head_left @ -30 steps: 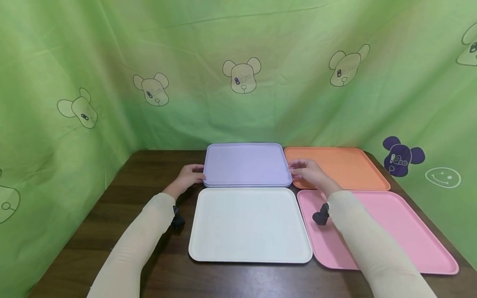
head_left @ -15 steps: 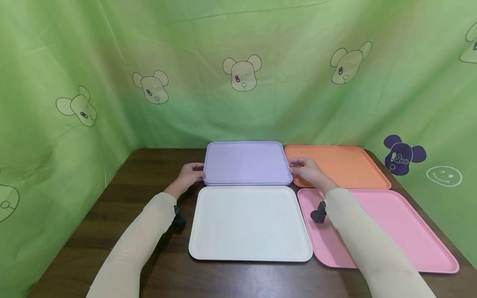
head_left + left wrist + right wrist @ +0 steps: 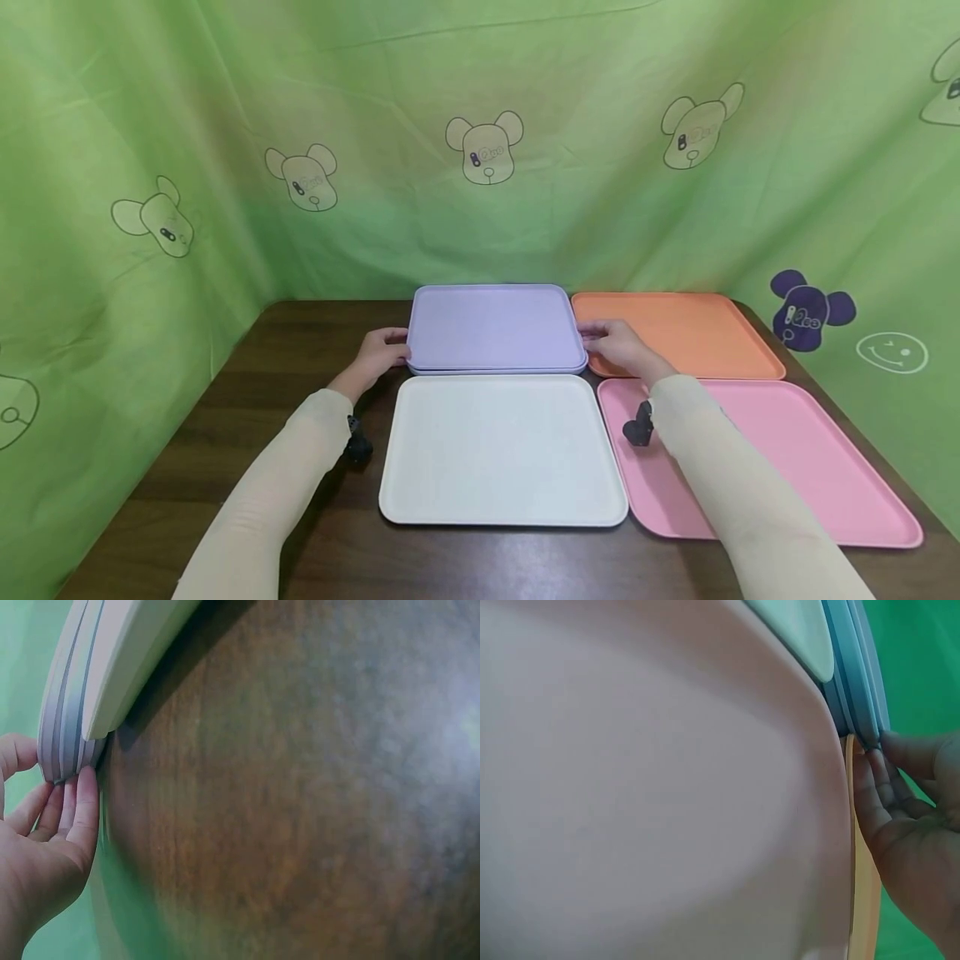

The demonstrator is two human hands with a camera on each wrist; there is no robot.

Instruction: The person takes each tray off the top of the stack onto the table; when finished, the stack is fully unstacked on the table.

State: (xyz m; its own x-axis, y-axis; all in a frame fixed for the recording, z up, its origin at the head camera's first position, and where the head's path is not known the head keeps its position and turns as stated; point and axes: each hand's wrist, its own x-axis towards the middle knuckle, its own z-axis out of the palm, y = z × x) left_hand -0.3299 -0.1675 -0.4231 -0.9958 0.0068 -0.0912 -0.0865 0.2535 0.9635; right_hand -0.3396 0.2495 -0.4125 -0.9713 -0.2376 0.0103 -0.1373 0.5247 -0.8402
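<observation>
Spanning nine to three o'clock lengthwise, the purple trays (image 3: pixel 495 327) lie between left hand (image 3: pixel 377 353) and right hand (image 3: pixel 617 344), equally near, each grip narrowly parted, pinching a short edge.

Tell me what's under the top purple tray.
Beneath the top purple tray sits a lower purple tray, its rim showing along the near side. The upper one hides most of it, so its inside and anything directly beneath cannot be seen.
</observation>
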